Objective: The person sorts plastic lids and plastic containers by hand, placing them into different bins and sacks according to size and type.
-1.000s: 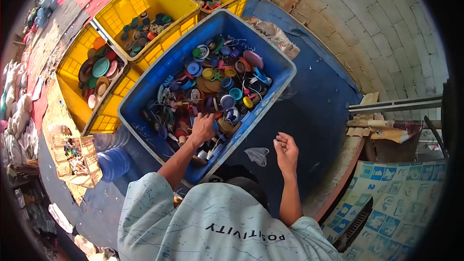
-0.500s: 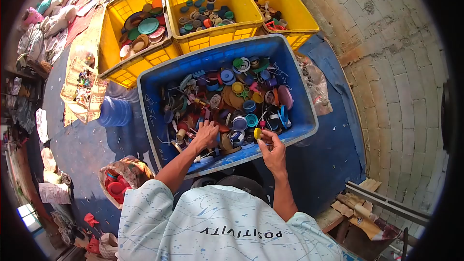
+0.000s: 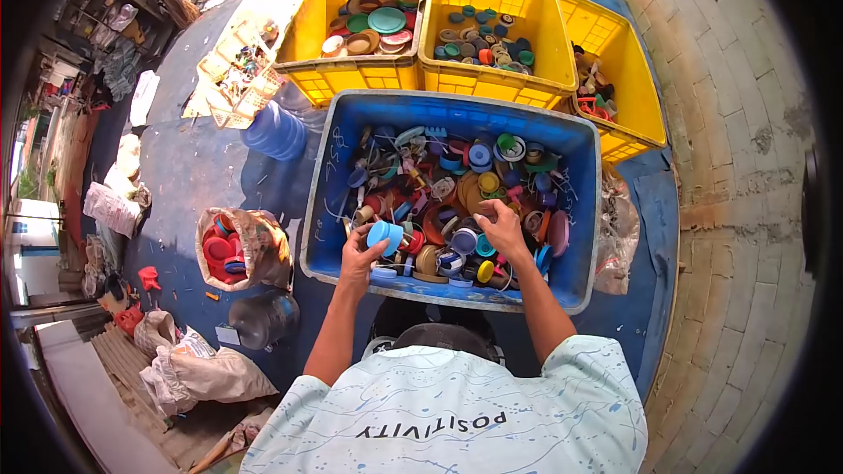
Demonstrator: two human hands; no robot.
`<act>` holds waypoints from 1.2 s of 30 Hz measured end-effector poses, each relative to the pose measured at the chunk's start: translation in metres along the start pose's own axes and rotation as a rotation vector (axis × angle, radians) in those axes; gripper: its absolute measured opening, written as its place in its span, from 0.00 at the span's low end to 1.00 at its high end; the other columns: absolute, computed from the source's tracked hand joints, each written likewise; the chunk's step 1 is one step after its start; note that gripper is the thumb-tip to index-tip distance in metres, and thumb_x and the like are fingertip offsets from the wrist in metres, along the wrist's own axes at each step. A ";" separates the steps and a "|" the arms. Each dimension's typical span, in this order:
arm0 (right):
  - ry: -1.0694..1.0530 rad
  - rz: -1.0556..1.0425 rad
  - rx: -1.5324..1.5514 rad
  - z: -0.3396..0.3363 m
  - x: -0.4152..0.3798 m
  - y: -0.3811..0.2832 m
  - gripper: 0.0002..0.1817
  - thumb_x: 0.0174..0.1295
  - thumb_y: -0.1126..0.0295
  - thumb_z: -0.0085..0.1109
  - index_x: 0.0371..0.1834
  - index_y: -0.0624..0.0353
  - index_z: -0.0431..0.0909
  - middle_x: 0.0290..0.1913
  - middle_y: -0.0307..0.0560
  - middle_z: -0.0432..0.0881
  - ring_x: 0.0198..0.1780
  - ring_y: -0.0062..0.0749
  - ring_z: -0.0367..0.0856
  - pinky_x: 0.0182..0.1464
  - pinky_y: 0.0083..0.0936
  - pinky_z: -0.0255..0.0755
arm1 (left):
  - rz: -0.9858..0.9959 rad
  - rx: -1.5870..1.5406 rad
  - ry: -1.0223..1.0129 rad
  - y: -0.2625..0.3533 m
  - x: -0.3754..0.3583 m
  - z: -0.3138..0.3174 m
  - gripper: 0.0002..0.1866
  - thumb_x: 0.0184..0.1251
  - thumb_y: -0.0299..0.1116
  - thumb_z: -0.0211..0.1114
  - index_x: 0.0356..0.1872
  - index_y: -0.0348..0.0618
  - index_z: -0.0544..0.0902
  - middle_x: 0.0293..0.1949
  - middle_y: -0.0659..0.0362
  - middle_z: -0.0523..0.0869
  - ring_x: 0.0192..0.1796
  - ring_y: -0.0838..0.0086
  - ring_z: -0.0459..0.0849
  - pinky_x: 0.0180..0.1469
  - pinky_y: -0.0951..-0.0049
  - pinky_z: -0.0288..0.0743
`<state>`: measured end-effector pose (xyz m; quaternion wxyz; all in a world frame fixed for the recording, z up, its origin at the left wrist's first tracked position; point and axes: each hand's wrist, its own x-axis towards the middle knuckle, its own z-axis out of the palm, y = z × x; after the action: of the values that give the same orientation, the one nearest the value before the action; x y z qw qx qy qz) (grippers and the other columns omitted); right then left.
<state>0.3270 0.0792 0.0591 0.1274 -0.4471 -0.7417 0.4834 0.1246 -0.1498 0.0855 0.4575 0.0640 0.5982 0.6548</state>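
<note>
A large blue crate (image 3: 457,105) full of mixed plastic caps and lids stands in front of me. Raised over its near left part, my left hand (image 3: 357,262) is closed on a light blue cap (image 3: 384,238), held between thumb and fingers. My right hand (image 3: 504,233) is above the middle of the pile, fingers bent and apart, with nothing visible in them. Below it, a yellow cap (image 3: 485,271) lies near the crate's front edge. A brown round lid (image 3: 474,193) and a green cap (image 3: 506,141) rest farther back.
Behind the blue crate are a left yellow crate (image 3: 351,79), a middle yellow crate (image 3: 500,83) and a right yellow crate (image 3: 641,105), all holding caps. At left are a sack (image 3: 272,246) of red lids, a blue water bottle (image 3: 274,130) and a dark jug (image 3: 263,319).
The yellow cap has left my right hand and lies in the crate. My left hand has come up from the pile with a light blue cap. The view has swung left.
</note>
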 end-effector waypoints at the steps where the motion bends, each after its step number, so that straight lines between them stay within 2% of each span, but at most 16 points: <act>1: -0.006 0.002 -0.049 0.012 0.017 0.008 0.19 0.56 0.65 0.63 0.48 0.65 0.78 0.43 0.55 0.84 0.45 0.41 0.84 0.49 0.32 0.75 | -0.007 -0.111 0.011 0.000 -0.003 -0.003 0.30 0.51 0.34 0.74 0.56 0.42 0.71 0.52 0.58 0.78 0.51 0.71 0.79 0.54 0.68 0.70; 2: -0.011 0.007 -0.098 0.024 0.034 0.015 0.19 0.56 0.65 0.63 0.48 0.65 0.78 0.44 0.54 0.84 0.46 0.39 0.83 0.50 0.31 0.75 | -0.018 -0.221 0.021 0.001 -0.003 -0.006 0.29 0.53 0.34 0.72 0.57 0.44 0.70 0.53 0.60 0.78 0.51 0.72 0.78 0.53 0.68 0.69; 3: -0.004 0.004 -0.130 0.034 0.050 0.019 0.20 0.54 0.66 0.62 0.48 0.65 0.78 0.45 0.57 0.84 0.48 0.45 0.83 0.51 0.35 0.75 | -0.031 -0.358 -0.004 0.009 -0.008 0.000 0.29 0.56 0.33 0.68 0.59 0.46 0.68 0.55 0.60 0.78 0.53 0.72 0.77 0.54 0.68 0.67; 6: 0.004 0.007 -0.174 0.058 0.090 0.025 0.19 0.53 0.69 0.60 0.48 0.66 0.77 0.46 0.62 0.82 0.52 0.53 0.80 0.54 0.39 0.73 | -0.070 -0.460 -0.059 0.008 -0.010 -0.007 0.29 0.56 0.35 0.68 0.60 0.49 0.68 0.56 0.61 0.77 0.54 0.72 0.77 0.54 0.65 0.67; 7: 0.070 -0.071 -0.213 0.070 0.102 0.033 0.20 0.51 0.73 0.56 0.49 0.66 0.77 0.47 0.62 0.82 0.52 0.55 0.80 0.54 0.38 0.73 | -0.073 -0.506 -0.063 0.013 -0.011 -0.004 0.28 0.59 0.34 0.68 0.59 0.47 0.66 0.50 0.60 0.78 0.50 0.73 0.78 0.49 0.68 0.72; 10: 0.112 -0.148 -0.215 0.095 0.141 0.055 0.22 0.50 0.75 0.55 0.52 0.65 0.76 0.49 0.63 0.80 0.52 0.58 0.79 0.54 0.39 0.73 | -0.084 -0.525 -0.067 0.016 -0.011 -0.007 0.27 0.60 0.38 0.69 0.58 0.47 0.67 0.50 0.60 0.79 0.50 0.73 0.78 0.49 0.68 0.72; 11: 0.155 -0.323 -0.240 0.100 0.155 0.063 0.23 0.50 0.75 0.58 0.53 0.63 0.76 0.50 0.63 0.80 0.51 0.59 0.78 0.53 0.42 0.73 | -0.105 -0.531 -0.056 0.015 -0.010 -0.009 0.27 0.60 0.39 0.70 0.57 0.47 0.67 0.50 0.61 0.79 0.50 0.74 0.78 0.49 0.67 0.72; 14: 0.085 -0.180 -0.457 0.109 0.161 0.057 0.21 0.52 0.75 0.60 0.53 0.61 0.76 0.48 0.62 0.80 0.50 0.60 0.78 0.52 0.44 0.73 | -0.102 -0.430 -0.010 0.008 -0.008 -0.019 0.31 0.58 0.41 0.70 0.61 0.50 0.66 0.53 0.60 0.78 0.53 0.71 0.78 0.52 0.65 0.72; 18: 0.091 -0.153 -0.565 0.117 0.155 0.043 0.15 0.54 0.75 0.58 0.47 0.60 0.78 0.44 0.62 0.81 0.46 0.60 0.79 0.48 0.45 0.74 | -0.114 -0.380 0.076 0.027 -0.011 -0.019 0.31 0.57 0.37 0.69 0.61 0.51 0.64 0.53 0.60 0.78 0.53 0.70 0.78 0.50 0.64 0.74; 21: 0.157 -0.199 -0.443 0.122 0.155 0.059 0.13 0.55 0.75 0.59 0.44 0.62 0.79 0.40 0.61 0.82 0.45 0.56 0.81 0.45 0.42 0.74 | -0.104 -0.428 0.022 0.041 -0.007 -0.021 0.31 0.59 0.33 0.69 0.61 0.47 0.64 0.54 0.57 0.77 0.53 0.71 0.79 0.51 0.65 0.75; 24: 0.140 -0.110 -0.222 0.119 0.146 0.062 0.12 0.56 0.72 0.59 0.42 0.63 0.79 0.38 0.61 0.82 0.44 0.53 0.82 0.45 0.38 0.73 | -0.094 -0.357 -0.041 0.037 0.004 -0.028 0.30 0.59 0.35 0.68 0.61 0.47 0.64 0.54 0.58 0.77 0.55 0.70 0.78 0.53 0.62 0.75; 27: 0.151 0.001 -0.153 0.110 0.125 0.051 0.11 0.62 0.68 0.54 0.41 0.62 0.79 0.33 0.56 0.83 0.39 0.50 0.82 0.40 0.40 0.73 | -0.065 -0.296 -0.065 0.033 0.014 -0.030 0.29 0.60 0.36 0.67 0.60 0.47 0.65 0.55 0.58 0.77 0.56 0.69 0.78 0.54 0.61 0.75; 30: 0.087 0.323 0.321 0.098 0.095 0.029 0.12 0.68 0.63 0.50 0.41 0.60 0.78 0.31 0.44 0.82 0.31 0.34 0.80 0.35 0.32 0.73 | -0.107 -0.350 -0.063 0.042 0.022 -0.025 0.30 0.60 0.36 0.69 0.61 0.46 0.65 0.54 0.57 0.77 0.54 0.70 0.79 0.52 0.63 0.74; 32: 0.053 0.490 0.860 0.085 0.069 0.005 0.11 0.72 0.62 0.46 0.41 0.55 0.76 0.29 0.34 0.78 0.28 0.21 0.74 0.32 0.24 0.69 | -0.123 -0.353 -0.086 0.041 0.029 -0.022 0.28 0.61 0.36 0.67 0.60 0.48 0.65 0.53 0.58 0.78 0.53 0.68 0.79 0.51 0.63 0.75; 33: 0.049 0.537 0.988 0.079 0.057 -0.007 0.09 0.72 0.61 0.45 0.42 0.51 0.74 0.30 0.33 0.76 0.28 0.21 0.73 0.32 0.24 0.68 | -0.135 -0.357 -0.100 0.039 0.033 -0.020 0.28 0.61 0.37 0.67 0.60 0.49 0.66 0.53 0.57 0.79 0.52 0.68 0.80 0.50 0.64 0.75; 36: 0.000 0.494 1.338 0.067 0.027 -0.019 0.09 0.73 0.62 0.44 0.43 0.51 0.74 0.32 0.35 0.76 0.30 0.22 0.70 0.33 0.24 0.67 | -0.200 -0.368 -0.153 0.036 0.044 -0.014 0.28 0.61 0.39 0.68 0.60 0.48 0.67 0.51 0.58 0.79 0.52 0.70 0.80 0.51 0.64 0.74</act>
<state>0.2599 0.0573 0.0353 0.2611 -0.4278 -0.1630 0.8498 0.0720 -0.1257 0.0915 0.5681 -0.0308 0.4357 0.6975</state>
